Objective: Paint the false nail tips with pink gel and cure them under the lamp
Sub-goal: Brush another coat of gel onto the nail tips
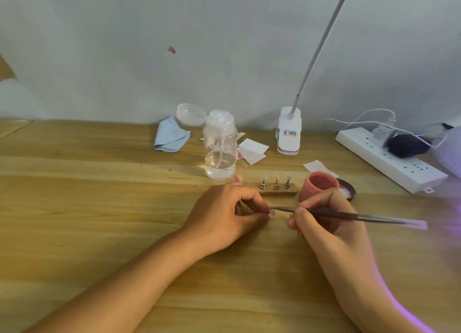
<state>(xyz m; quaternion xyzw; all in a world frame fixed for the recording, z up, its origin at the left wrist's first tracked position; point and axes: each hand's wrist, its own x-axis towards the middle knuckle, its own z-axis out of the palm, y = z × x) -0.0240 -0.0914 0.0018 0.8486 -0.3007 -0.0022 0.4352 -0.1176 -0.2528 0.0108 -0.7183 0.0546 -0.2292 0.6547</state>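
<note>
Left hand [224,215]: rests on the light wooden table [99,208], with thumb and forefinger curled in, pinching a small pale false nail tip [272,212] just above the surface.

Right hand [326,220]: fingers are closed around a thin dark-handled brush [374,219] in a pen grip. The fine end of the brush meets the pinched nail tip. Its pale far end points right.

Behind the hands lies a short brown wooden strip [279,192] carrying three small metal stands in a row, each topped with a pale nail tip. Whether these are coated cannot be told.

Just beside the strip's right end stands an open round pink gel pot [315,186]. Its dark lid [348,190] lies at the pot's right, inner face up.

Farther back:
- a clear plastic pump bottle [220,155] with its cap flipped open and some clear liquid inside
- a folded light-blue cloth [171,135]
- several white paper squares [252,150]
- a white clip-on lamp base [288,133] with a slim white stem rising from it
- a white power strip [389,160] with plugs in it

A violet glow falls on the right forearm and the table's right side. Its source cannot be identified.
</note>
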